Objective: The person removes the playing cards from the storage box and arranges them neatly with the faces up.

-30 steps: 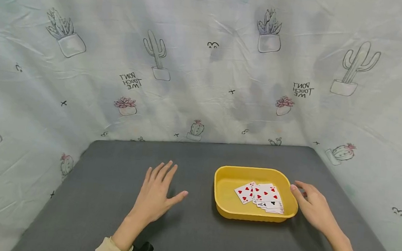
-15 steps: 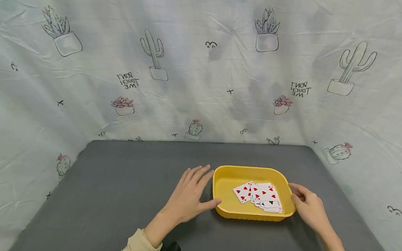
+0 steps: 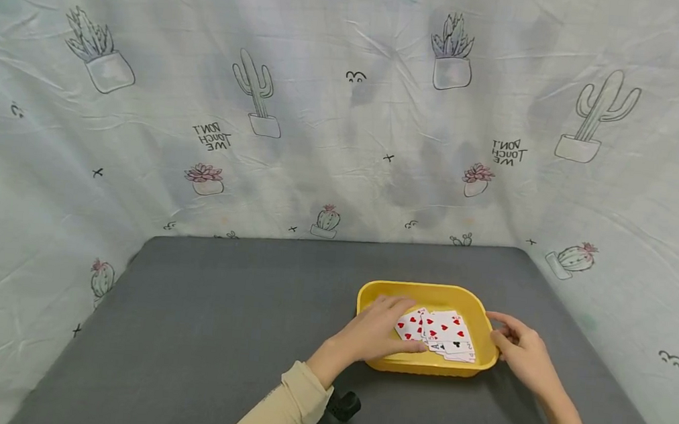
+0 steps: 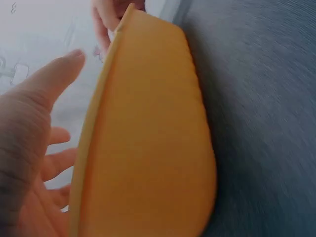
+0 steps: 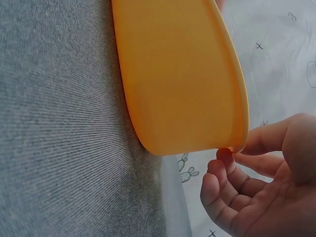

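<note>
A yellow plastic tray (image 3: 369,289) stands on the grey table, right of the middle in the head view. Several playing cards (image 3: 445,325) lie face up and overlapping inside it. My left hand (image 3: 374,329) hovers over the tray's left part, fingers spread and reaching toward the cards; it hides some of the tray and the edge of a card. At the opposite end, my right hand (image 3: 523,356) pinches the tray's rim. The right wrist view shows the thumb and fingers of the right hand (image 5: 261,182) at the rim's corner.
The grey table (image 3: 235,297) extends left and in front of the tray. A pale curtain (image 3: 325,103) with cactus drawings hangs behind the table and along both sides. Black wrist devices (image 3: 343,406) sit below the hands.
My left hand has moved right, from beside the tray to above its inside. My right hand has closed on the rim. The tray and cards stay in place.
</note>
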### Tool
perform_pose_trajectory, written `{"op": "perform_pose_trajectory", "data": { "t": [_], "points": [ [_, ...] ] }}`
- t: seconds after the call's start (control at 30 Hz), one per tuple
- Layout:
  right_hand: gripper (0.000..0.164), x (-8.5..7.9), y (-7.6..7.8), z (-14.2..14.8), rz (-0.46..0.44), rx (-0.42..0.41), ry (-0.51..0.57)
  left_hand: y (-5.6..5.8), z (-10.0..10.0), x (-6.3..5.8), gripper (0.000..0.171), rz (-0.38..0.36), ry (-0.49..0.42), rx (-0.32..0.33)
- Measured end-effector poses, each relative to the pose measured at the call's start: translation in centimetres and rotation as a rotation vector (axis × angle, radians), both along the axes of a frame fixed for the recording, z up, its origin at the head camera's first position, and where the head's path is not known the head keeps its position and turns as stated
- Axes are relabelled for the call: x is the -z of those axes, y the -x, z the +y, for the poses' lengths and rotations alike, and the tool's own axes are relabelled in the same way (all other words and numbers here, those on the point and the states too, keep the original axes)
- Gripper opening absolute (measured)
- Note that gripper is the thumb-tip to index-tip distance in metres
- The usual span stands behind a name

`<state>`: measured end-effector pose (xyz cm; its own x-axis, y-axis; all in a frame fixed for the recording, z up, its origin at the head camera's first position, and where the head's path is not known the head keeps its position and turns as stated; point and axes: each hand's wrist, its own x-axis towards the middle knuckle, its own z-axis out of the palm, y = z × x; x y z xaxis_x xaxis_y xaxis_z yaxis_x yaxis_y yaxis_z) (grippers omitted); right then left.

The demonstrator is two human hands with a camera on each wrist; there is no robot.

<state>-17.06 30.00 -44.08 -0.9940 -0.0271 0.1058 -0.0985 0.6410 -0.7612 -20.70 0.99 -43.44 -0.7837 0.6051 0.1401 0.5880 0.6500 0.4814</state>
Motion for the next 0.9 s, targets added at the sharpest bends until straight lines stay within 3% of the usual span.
{"op": "perform_pose_trajectory", "data": {
  "t": [0.13,0.23,0.53,0.9],
  "points": [
    [0.039,0.2,0.1,0.2,-0.019,0.001,0.047,0.9,1.4,0.2,0.085,-0.156,-0.051,0.034],
    [0.040,0.3,0.2,0.4,-0.039,0.000,0.090,1.5,2.4,0.6,0.087,-0.201,-0.045,0.031],
    [0.042,0.5,0.4,0.7,-0.088,0.002,0.152,2.4,4.3,1.9,0.089,-0.173,0.019,0.012],
    [0.042,1.2,0.4,0.9,-0.070,0.008,0.191,2.5,4.9,2.8,0.087,-0.154,0.091,-0.008]
  ]
}}
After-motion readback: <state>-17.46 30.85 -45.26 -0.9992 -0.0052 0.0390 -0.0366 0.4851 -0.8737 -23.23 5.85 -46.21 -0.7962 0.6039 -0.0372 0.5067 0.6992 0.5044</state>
